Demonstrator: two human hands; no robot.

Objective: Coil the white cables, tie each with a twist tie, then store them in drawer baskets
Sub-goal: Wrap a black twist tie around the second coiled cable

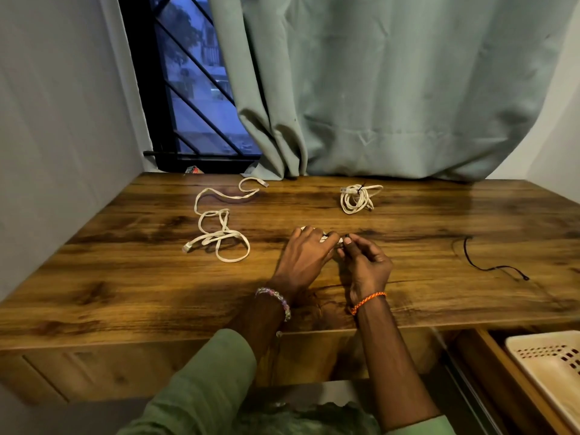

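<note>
At centre frame, the left hand [306, 249] is gripping a white coil [326, 239] on the worktop [125, 287]; the right hand [365, 262] is pinching its black tie [346, 236].

No legible text, label, brand, number or sign appears; the small red packet [192, 170] at the desk's [125, 293] far edge is too blurred to read

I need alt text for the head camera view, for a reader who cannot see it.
Two hands, left hand and right hand, tie a small white cable at the middle of a wooden desk. A loose white cable lies far left, a tied coil behind, a black twist tie right.
</note>
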